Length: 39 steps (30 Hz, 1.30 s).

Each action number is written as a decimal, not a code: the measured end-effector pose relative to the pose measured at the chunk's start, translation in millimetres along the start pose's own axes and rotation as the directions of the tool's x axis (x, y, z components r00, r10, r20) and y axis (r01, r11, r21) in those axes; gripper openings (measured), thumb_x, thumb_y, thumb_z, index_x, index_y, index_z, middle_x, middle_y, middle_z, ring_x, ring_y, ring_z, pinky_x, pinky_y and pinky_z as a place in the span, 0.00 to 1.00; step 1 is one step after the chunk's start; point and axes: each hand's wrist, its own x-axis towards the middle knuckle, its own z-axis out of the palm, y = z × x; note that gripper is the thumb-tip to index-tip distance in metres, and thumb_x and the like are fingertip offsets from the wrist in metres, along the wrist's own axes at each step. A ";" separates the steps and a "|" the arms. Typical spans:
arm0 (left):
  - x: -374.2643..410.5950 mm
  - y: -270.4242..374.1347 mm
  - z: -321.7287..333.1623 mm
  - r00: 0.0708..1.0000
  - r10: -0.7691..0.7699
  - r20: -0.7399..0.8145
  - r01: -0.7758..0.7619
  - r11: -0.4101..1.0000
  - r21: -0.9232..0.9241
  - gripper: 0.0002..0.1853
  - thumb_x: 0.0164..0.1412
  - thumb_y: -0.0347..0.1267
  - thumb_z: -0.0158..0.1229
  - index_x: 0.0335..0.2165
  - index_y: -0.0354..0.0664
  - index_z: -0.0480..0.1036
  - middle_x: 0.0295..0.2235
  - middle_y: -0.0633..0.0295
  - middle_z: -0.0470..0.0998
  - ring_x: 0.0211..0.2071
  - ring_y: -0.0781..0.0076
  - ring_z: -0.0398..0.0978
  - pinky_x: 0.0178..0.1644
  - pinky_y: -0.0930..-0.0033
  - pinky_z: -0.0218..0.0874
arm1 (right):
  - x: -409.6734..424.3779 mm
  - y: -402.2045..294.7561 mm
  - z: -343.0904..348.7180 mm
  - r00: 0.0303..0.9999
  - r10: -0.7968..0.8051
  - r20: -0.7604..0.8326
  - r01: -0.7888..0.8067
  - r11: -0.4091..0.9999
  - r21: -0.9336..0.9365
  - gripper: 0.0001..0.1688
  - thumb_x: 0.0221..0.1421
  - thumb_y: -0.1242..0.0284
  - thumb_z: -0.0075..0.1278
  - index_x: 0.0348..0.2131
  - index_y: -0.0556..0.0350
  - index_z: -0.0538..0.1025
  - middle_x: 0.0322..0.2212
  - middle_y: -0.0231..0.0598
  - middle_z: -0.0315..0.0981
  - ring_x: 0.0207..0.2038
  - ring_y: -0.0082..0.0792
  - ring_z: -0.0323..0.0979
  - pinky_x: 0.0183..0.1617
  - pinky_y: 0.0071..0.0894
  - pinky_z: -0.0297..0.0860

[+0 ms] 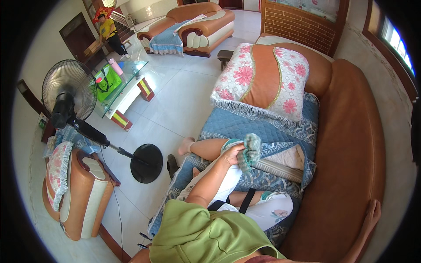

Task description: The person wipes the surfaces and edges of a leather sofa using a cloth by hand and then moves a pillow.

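Observation:
My left hand (233,155) is gripping a bunched green-and-white checked cloth (252,152) above my bent leg. Part of the cloth hangs below my fingers. At the far right, my right hand (373,210) rests on the top of the brown leather sofa backrest (348,148), with nothing seen in it. Under my legs lies a blue patterned quilted sofa cover (236,121). A grey striped padded piece (281,170) and a folded-back corner with white lining (286,157) are just right of the cloth. Black straps cross my white trousers (269,210).
A large floral cushion (260,79) lies on the sofa ahead. To the left stand a pedestal fan (146,162) with a trailing cord, a glass-topped table (131,79) with a green bag, and an armchair (87,197). A person (110,31) stands far back left.

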 end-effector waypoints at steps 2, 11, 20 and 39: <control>8.3 -3.5 -9.5 1.000 0.020 -0.022 -0.021 1.000 -0.021 0.13 0.54 0.31 0.50 0.39 0.41 0.67 0.35 0.61 0.73 0.36 0.69 0.72 0.42 0.63 0.64 | 0.5 -4.6 1.4 1.000 0.022 -0.012 -0.022 1.000 0.002 0.17 0.59 0.63 0.38 0.23 0.55 0.67 0.16 0.20 0.49 0.19 0.13 0.45 0.21 0.15 0.44; 15.6 -12.4 -6.2 0.999 -0.029 0.038 0.029 1.000 0.007 0.15 0.53 0.28 0.50 0.41 0.41 0.67 0.37 0.61 0.73 0.38 0.67 0.71 0.44 0.63 0.63 | 0.9 10.8 1.0 1.000 0.006 -0.021 -0.006 1.000 -0.009 0.15 0.58 0.64 0.38 0.28 0.57 0.70 0.18 0.21 0.54 0.19 0.13 0.46 0.21 0.14 0.45; 19.4 -11.4 -9.9 0.999 -0.044 0.026 0.043 0.999 0.021 0.15 0.53 0.28 0.50 0.42 0.42 0.66 0.37 0.61 0.72 0.37 0.68 0.72 0.43 0.63 0.64 | 1.8 15.6 -3.2 1.000 -0.003 0.014 0.004 1.000 -0.007 0.15 0.59 0.65 0.38 0.29 0.57 0.70 0.17 0.21 0.54 0.18 0.12 0.46 0.20 0.14 0.45; 18.9 -14.4 -9.6 0.998 -0.051 0.026 0.050 0.999 0.014 0.15 0.53 0.26 0.49 0.42 0.42 0.66 0.37 0.61 0.73 0.37 0.68 0.72 0.42 0.64 0.64 | 0.6 5.4 -0.9 1.000 0.009 0.004 -0.009 1.000 0.001 0.15 0.58 0.64 0.40 0.30 0.59 0.70 0.17 0.22 0.53 0.19 0.13 0.47 0.21 0.15 0.46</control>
